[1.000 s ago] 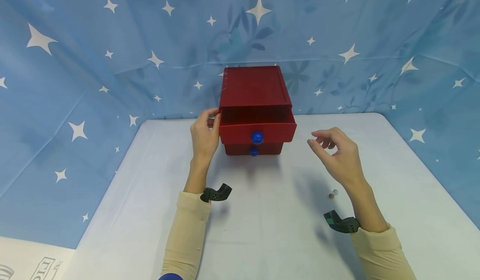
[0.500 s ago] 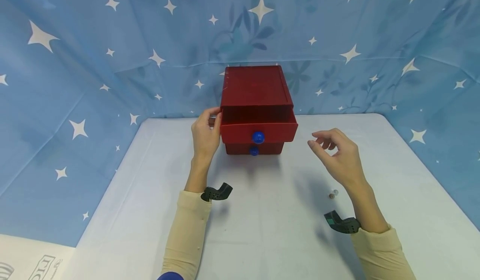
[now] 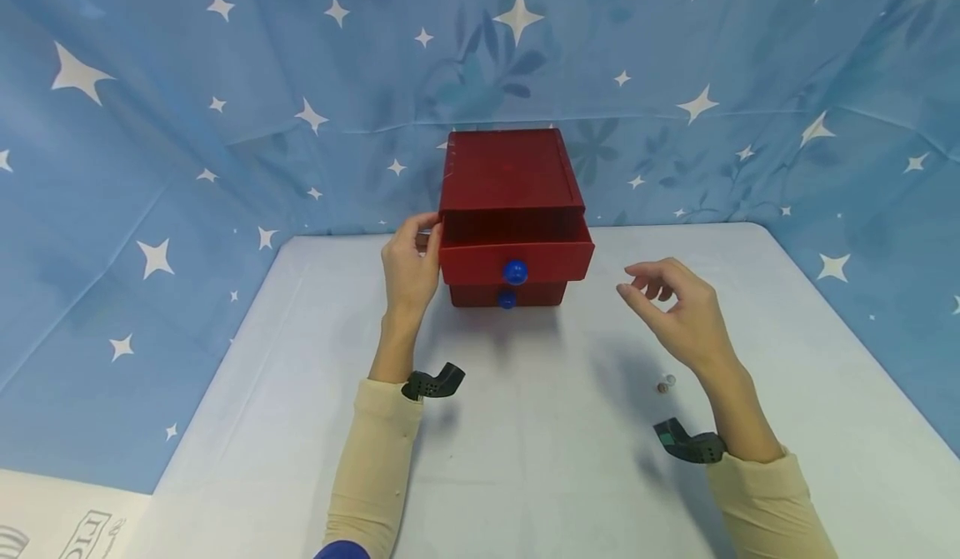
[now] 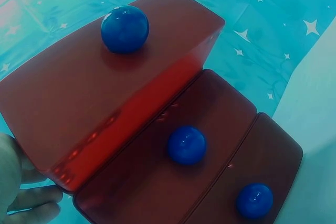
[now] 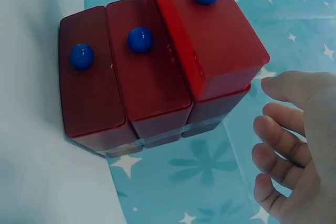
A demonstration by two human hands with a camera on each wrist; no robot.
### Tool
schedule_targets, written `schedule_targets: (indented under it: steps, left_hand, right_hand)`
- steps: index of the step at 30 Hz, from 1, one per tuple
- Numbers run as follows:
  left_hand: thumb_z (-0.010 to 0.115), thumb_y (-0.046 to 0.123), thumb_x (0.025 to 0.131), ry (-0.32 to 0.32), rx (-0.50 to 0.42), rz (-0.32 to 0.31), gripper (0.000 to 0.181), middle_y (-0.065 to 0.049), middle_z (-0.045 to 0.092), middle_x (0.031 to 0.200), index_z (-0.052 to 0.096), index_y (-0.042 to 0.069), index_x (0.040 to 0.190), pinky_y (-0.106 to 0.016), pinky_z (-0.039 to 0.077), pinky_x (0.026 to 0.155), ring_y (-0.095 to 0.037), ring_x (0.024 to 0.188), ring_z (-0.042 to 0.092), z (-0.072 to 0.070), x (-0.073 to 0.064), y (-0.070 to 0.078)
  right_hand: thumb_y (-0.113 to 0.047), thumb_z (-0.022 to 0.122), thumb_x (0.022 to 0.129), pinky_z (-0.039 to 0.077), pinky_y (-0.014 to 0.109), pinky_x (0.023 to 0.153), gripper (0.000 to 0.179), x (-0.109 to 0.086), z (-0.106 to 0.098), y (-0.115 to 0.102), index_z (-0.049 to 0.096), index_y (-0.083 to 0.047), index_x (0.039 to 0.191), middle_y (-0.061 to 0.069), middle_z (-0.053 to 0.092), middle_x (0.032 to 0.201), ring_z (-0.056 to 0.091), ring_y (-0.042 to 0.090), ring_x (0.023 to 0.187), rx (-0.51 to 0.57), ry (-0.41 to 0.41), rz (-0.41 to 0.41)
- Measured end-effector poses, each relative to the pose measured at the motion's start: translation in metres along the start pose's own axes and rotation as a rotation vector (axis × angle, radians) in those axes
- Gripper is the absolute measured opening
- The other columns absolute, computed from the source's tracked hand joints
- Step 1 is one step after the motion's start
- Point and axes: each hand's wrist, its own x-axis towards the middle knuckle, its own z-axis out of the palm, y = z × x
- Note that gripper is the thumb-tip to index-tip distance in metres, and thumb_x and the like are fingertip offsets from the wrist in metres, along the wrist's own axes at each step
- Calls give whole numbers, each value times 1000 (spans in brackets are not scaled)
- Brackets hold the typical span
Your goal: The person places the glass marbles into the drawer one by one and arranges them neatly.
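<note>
A red cabinet (image 3: pixel 513 167) stands at the far edge of the table. Its top drawer (image 3: pixel 480 265) is pulled out, and a round blue knob (image 3: pixel 515 272) sits on the front. Two lower drawers, each with a blue knob, are closed, as the left wrist view shows: the middle drawer (image 4: pixel 152 171) and the bottom drawer (image 4: pixel 231 187). My left hand (image 3: pixel 411 269) rests at the cabinet's left side, its fingers (image 4: pixel 37 198) along the wall beside the drawer. My right hand (image 3: pixel 678 313) hovers right of the cabinet, touching nothing, its fingers (image 5: pixel 281 148) loosely bent.
Two tiny round pieces, one brown (image 3: pixel 663 387) and one clear (image 3: pixel 671 380), lie on the white table (image 3: pixel 510 451) near my right wrist. A blue star-patterned cloth (image 3: pixel 337 109) hangs behind. Printed pale material (image 3: pixel 67 509) shows at the lower left.
Almost nothing differs; the head view shifts slightly and my right hand has barely moved. The top drawer stays out and my left hand stays at the cabinet's side.
</note>
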Motion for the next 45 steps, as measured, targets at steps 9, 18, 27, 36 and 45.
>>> schedule_targets:
  steps: [9, 18, 27, 36, 45]
  left_hand:
    - [62, 13, 99, -15, -7, -8, 22, -18, 73, 108, 69, -4, 113, -38, 62, 75, -27, 76, 72, 1, 0, 0]
    - [61, 14, 100, -15, -2, -6, 22, -19, 73, 107, 69, -3, 112, -38, 62, 73, -28, 75, 72, 0, 1, 0]
    - [62, 14, 100, -15, -1, -9, 22, -19, 74, 107, 69, -4, 112, -40, 62, 75, -29, 77, 73, 1, 2, 1]
    - [62, 12, 99, -4, 6, -12, 22, -19, 74, 108, 69, -4, 112, -40, 62, 75, -30, 79, 74, 0, 1, -1]
    - [62, 13, 99, -10, 6, -5, 22, -19, 73, 109, 69, -3, 112, -39, 62, 75, -29, 79, 74, 2, 1, -2]
  right_hand:
    - [-8, 77, 85, 42, 15, 72, 27, -7, 3, 8, 71, -5, 111, 5, 66, 86, 53, 12, 78, -33, -44, 20]
    - [-9, 76, 86, 42, 13, 71, 26, -14, 6, 19, 71, -5, 111, 5, 66, 87, 52, 11, 79, -52, -78, 31]
    - [-7, 77, 84, 42, 12, 70, 26, -24, 5, 35, 71, -5, 110, 2, 65, 86, 51, 8, 78, -37, -96, 35]
    - [-7, 77, 84, 41, 14, 70, 25, -35, 0, 43, 71, -8, 108, 0, 64, 85, 52, 9, 77, -61, -127, 30]
    - [-9, 78, 84, 42, 17, 70, 26, -53, -4, 53, 71, -10, 110, -1, 65, 88, 49, 7, 83, -76, -166, 70]
